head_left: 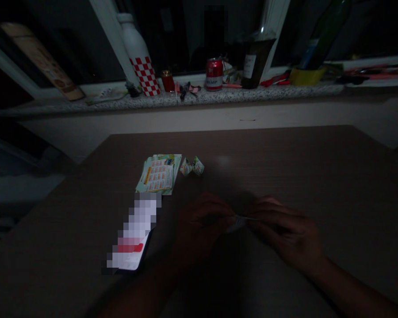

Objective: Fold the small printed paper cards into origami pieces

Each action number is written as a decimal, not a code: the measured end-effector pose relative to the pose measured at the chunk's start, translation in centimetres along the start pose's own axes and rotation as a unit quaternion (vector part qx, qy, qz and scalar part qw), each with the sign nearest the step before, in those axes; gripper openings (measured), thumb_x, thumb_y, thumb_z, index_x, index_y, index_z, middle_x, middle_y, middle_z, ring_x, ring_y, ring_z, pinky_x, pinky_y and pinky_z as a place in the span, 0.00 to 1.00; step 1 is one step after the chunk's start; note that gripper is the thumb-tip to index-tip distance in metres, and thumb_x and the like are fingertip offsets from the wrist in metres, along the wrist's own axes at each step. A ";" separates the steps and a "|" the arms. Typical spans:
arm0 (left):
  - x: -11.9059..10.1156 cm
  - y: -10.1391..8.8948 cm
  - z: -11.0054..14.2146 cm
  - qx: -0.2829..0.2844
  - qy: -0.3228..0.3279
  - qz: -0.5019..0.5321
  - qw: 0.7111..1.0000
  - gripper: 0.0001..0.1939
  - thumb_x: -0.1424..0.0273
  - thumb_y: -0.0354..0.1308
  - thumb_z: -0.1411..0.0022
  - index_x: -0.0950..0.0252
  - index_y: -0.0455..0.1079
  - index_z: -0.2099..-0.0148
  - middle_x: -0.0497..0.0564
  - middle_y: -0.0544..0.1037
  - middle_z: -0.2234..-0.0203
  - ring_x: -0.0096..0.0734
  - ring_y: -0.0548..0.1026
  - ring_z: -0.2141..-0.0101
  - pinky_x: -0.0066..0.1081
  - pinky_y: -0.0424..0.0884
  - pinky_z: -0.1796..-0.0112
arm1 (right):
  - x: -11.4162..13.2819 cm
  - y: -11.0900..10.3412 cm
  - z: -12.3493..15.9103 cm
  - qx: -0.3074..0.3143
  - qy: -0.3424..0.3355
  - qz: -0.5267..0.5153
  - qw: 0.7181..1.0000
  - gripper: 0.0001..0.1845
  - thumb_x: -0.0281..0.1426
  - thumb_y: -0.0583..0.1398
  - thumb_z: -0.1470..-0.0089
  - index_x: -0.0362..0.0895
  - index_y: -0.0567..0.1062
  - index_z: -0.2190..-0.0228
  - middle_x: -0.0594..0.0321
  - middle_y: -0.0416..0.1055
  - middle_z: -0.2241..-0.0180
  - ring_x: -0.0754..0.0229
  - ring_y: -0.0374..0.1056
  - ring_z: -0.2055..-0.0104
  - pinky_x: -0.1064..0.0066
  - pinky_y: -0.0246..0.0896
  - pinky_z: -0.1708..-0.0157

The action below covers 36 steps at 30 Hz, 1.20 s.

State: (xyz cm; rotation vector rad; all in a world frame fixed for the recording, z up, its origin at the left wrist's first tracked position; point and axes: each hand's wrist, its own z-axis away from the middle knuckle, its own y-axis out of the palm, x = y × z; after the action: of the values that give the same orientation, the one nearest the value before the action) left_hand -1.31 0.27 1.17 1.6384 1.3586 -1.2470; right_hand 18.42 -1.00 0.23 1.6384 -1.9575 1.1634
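Over the table, my left hand (204,227) pinches one side of a small pale folded paper (237,223). On its other side, the fingers of my right hand (287,229) are closed on the same paper. It is dark here, so its print and exact folds are hard to make out. Beyond my left hand lie two small folded paper pieces (192,166) with green and white print, side by side. To their left is a loose stack of printed paper slips (159,174), the top one bearing rows of reddish figures.
A phone with a lit screen (135,232) lies left of my hands on the brown table (301,163). Behind, the granite sill (185,98) carries a red-and-white checked bottle (141,62), a red can (214,74), a dark pot (257,64) and a yellow holder (307,77).
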 end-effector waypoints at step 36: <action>0.3 -1.5 -0.8 0.070 0.135 -0.234 0.960 0.04 0.73 0.59 0.43 0.66 0.70 0.63 0.52 0.75 0.66 0.34 0.71 0.62 0.38 0.66 0.58 | -0.8 -0.4 0.1 0.062 -0.100 0.144 0.983 0.11 0.21 0.62 0.50 0.40 0.77 0.62 0.57 0.77 0.67 0.56 0.71 0.62 0.63 0.70 0.62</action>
State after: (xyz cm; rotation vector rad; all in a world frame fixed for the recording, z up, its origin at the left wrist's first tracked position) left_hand -2.52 1.45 1.25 1.6847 1.9522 -1.4466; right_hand 19.07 -0.54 -0.24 1.6262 -2.3548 1.2911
